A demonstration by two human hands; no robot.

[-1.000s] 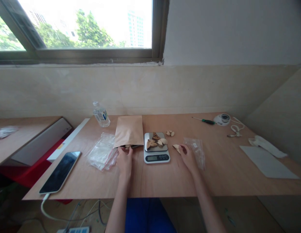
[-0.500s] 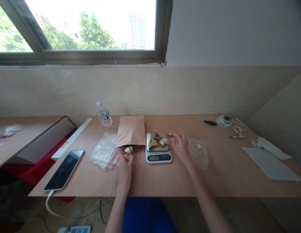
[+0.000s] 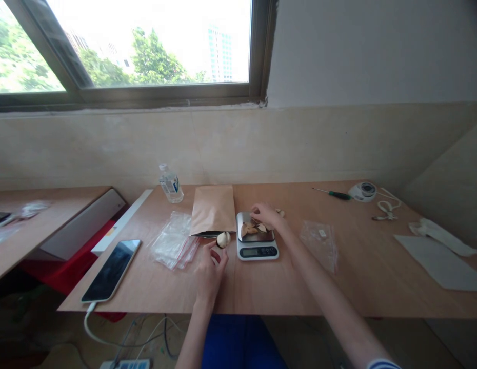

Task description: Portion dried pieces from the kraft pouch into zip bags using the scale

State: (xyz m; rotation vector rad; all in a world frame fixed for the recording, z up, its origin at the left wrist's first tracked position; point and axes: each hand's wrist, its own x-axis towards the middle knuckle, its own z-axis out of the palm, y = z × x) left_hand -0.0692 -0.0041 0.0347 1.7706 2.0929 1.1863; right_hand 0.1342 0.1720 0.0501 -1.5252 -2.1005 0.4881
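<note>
My left hand point(image 3: 211, 269) pinches a pale, rounded piece that looks like dried mushroom point(image 3: 223, 240), just left of the kitchen scale point(image 3: 257, 252). Several brown and cream dried pieces point(image 3: 249, 228) lie on the scale's metal plate. Over the plate's back edge, my right hand point(image 3: 266, 214) has its fingers drawn together and pointing down among the pieces; what is between the fingertips is hidden. Another small dried piece point(image 3: 280, 212) shows on the table behind the right wrist. A brown paper pouch point(image 3: 213, 209) lies behind my left hand, its dark mouth facing me.
Clear zip bags point(image 3: 173, 241) and a phone point(image 3: 111, 270) on a cable lie to the left. A water bottle point(image 3: 171, 184) stands at the back. Rightward are another clear bag point(image 3: 320, 243), a screwdriver point(image 3: 339, 196), a white dome camera point(image 3: 363, 191) and a grey sheet point(image 3: 440, 261).
My right hand has moved left from the piece beside the scale to above its plate. My left hand has lifted the pale piece and brought it right, away from the pouch mouth.
</note>
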